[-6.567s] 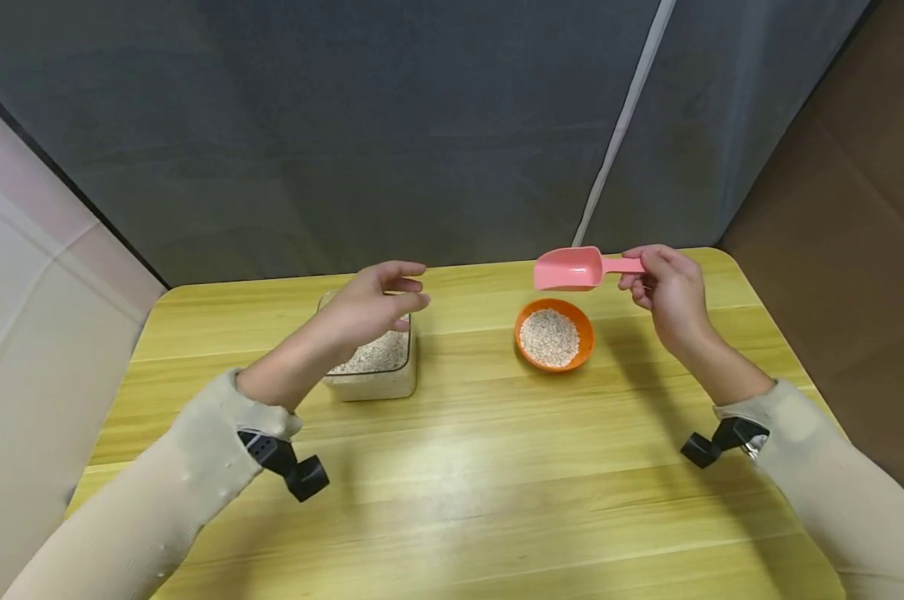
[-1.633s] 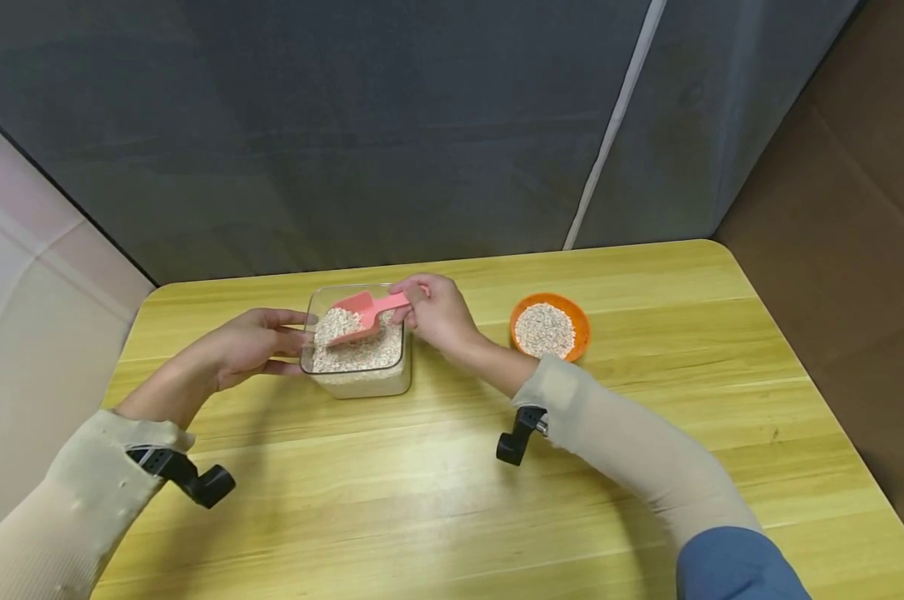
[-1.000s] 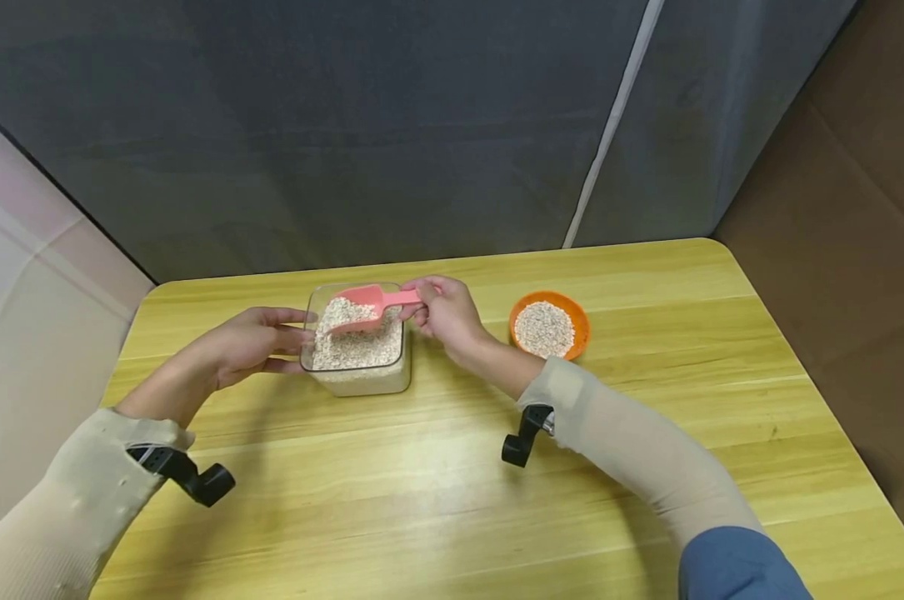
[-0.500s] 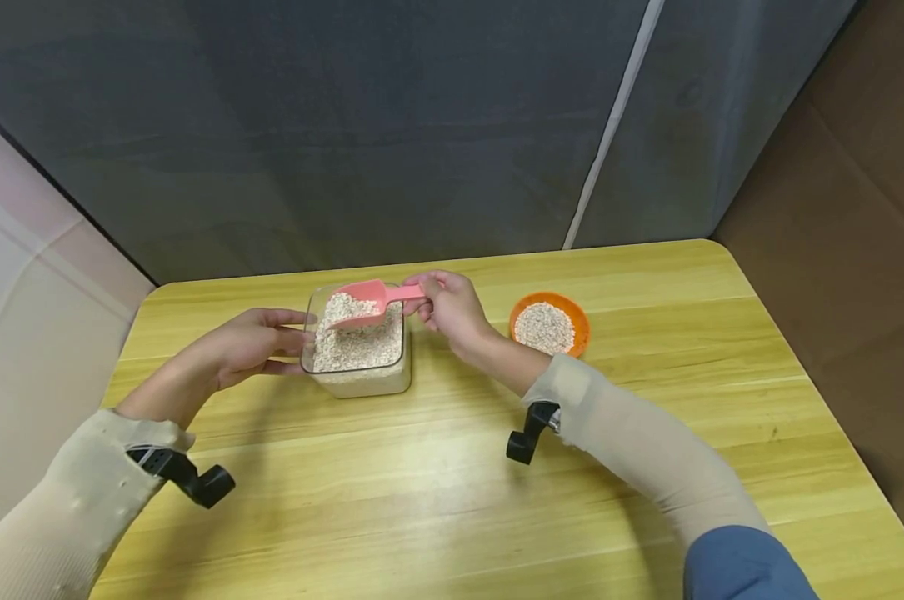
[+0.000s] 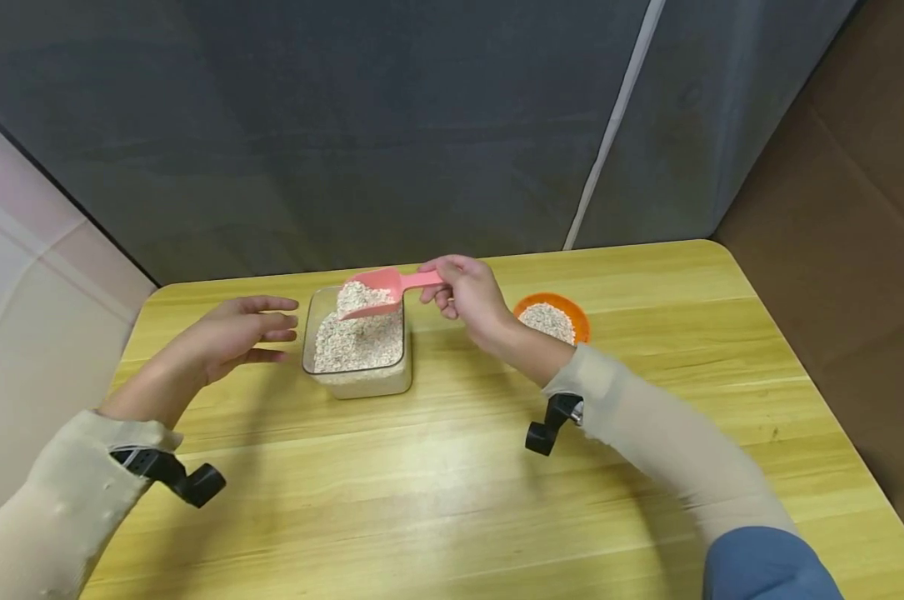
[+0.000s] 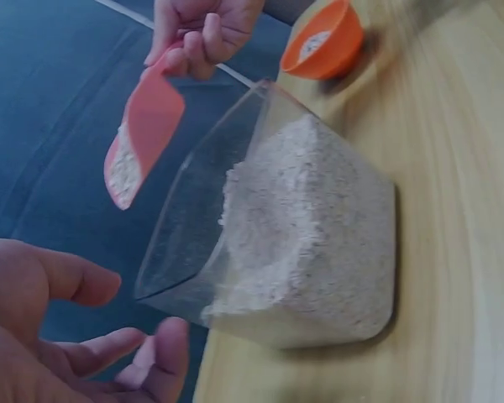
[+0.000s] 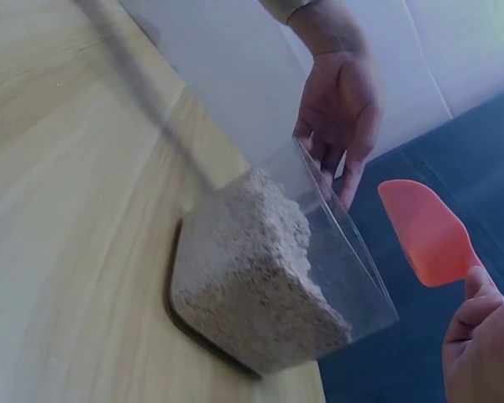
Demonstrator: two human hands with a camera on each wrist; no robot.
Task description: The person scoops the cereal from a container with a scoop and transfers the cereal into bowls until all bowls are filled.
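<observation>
Near the frame's centre, the right hand pinches the handle of a pink scoop heaped with oats, held level above the clear container of oats. The left hand hovers just left of the container, fingers straight and spread, touching nothing. An orange bowl sits right of the wrist.

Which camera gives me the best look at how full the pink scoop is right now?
The head view: it looks down into the pink scoop, heaped with oats above the clear container. The left wrist view shows its underside and some oats at the lip; the right wrist view shows only its bare underside.
</observation>
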